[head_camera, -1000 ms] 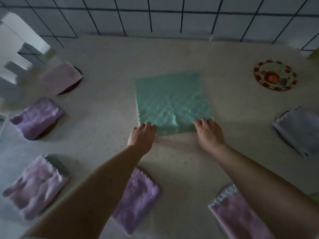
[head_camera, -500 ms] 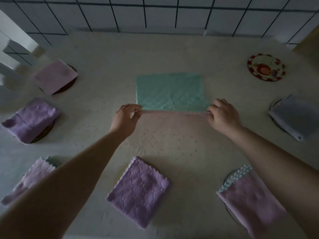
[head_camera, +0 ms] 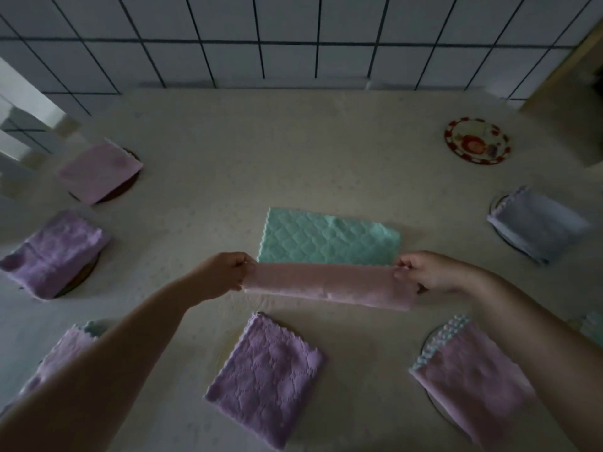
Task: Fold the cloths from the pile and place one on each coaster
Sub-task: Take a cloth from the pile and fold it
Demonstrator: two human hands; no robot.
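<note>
A quilted cloth (head_camera: 329, 239), green on top and pink underneath, lies mid-table with its near edge lifted and turned over toward the far side. My left hand (head_camera: 225, 272) pinches the near left corner and my right hand (head_camera: 427, 272) pinches the near right corner, so the pink underside shows between them. A round red-patterned coaster (head_camera: 477, 140) with nothing on it sits at the far right. Folded cloths lie on other coasters: pink (head_camera: 99, 171), purple (head_camera: 54, 252), purple (head_camera: 266, 376), pink (head_camera: 473, 376) and grey-blue (head_camera: 538, 223).
Another folded pink cloth (head_camera: 65, 350) lies at the near left, partly under my left forearm. The tiled wall (head_camera: 293, 37) runs along the far table edge. A pale window frame (head_camera: 23, 125) stands at the far left and a wooden surface (head_camera: 571, 93) at the far right.
Both hands have taken the green cloth's near corners and lifted that edge up and away, exposing the pink underside. The camera view has shifted, so the cloth sits lower in frame.
</note>
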